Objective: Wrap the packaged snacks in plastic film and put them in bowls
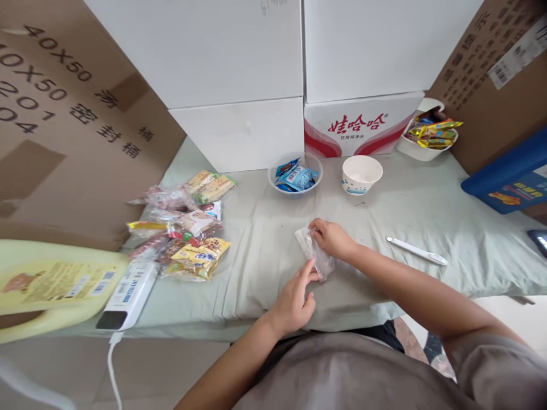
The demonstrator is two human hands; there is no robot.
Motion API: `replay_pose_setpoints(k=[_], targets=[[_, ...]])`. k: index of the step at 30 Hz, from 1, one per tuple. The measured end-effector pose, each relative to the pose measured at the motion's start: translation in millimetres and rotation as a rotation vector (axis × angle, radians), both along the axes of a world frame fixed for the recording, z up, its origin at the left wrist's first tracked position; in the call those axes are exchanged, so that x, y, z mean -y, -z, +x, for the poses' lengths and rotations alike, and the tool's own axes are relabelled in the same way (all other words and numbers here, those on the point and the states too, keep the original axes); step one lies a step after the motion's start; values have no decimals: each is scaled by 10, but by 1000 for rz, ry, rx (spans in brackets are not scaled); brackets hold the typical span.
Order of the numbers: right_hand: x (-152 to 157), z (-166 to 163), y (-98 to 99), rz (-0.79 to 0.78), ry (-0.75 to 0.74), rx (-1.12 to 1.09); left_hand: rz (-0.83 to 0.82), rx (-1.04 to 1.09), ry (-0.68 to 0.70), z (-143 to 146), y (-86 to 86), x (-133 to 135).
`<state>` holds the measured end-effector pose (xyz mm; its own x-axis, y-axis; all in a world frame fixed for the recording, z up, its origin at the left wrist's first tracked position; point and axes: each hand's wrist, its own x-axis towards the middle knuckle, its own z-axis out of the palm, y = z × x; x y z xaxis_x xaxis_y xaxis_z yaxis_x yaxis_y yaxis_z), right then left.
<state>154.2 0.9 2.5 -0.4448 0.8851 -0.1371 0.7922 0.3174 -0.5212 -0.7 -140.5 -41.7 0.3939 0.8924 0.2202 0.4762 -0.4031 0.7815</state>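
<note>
A small clear plastic bag (323,263) with a whitish strip along its left side lies on the green cloth in front of me. My right hand (334,236) pinches its upper edge between bent fingers. At the bag's lower edge, my left hand (294,299) has its fingertips closed on the plastic, the thumb held apart. What the bag contains, if anything, I cannot make out. Beyond the hands stand a clear bowl (277,185) of blue packets (298,175) and a white paper cup (361,181). A white pen-like cutter (416,250) rests right of my right forearm.
Wrapped snacks (194,219) are heaped at left, near a white power bank (129,296) with a cable and a yellow jug (64,279). White boxes (256,134) wall off the back. A white tub (421,151) of packets and a blue container (508,173) stand at right.
</note>
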Motion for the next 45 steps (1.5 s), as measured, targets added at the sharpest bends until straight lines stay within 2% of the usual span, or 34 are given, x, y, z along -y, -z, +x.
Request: replay_pose_setpoints(k=[4, 7, 10, 13, 16, 19, 21, 25, 28, 30, 31, 33, 35, 36, 38, 39, 42, 45], targets=[[22, -126, 164, 39, 41, 78, 56, -37, 9, 21, -64, -21], [52, -138, 198, 54, 45, 96, 123, -60, -99, 16, -158, -120], [30, -139, 176, 48, 34, 82, 228, -128, -203, -19, -247, -372], [-25, -90, 109, 4, 29, 34, 279, -262, -166, -58, -243, -686], [-42, 64, 28, -138, 56, -78, 274, -380, -172, -88, -154, -879], [48, 280, -24, -394, 80, -279, 270, -399, -171, -107, -79, -906], [166, 404, -36, -516, 40, -372, 274, -428, -153, -113, -61, -883], [444, 552, -17, -642, -44, -460, 288, -550, -115, -107, -54, -858], [621, 620, 18, -667, 18, -503, 292, -617, -116, -94, -46, -858], [706, 661, 31, -536, 93, -453, 287, -644, -119, -83, -44, -856], [737, 677, 31, -389, 129, -403, 282, -653, -119, -78, -44, -853], [773, 690, 25, 9, 127, -289, 272, -663, -120, -70, -44, -849], [788, 669, 32, 349, -48, -193, 266, -662, -123, -65, -43, -847], [795, 648, 52, 439, -186, -151, 267, -657, -124, -66, -41, -847], [828, 597, 128, 486, -429, -64, 275, -643, -120, -70, -40, -847], [861, 575, 181, 478, -492, -23, 280, -634, -117, -73, -40, -847], [1009, 568, 328, 457, -491, 51, 286, -604, -109, -82, -44, -845], [1116, 638, 364, 477, -470, 22, 284, -578, -105, -84, -47, -843]])
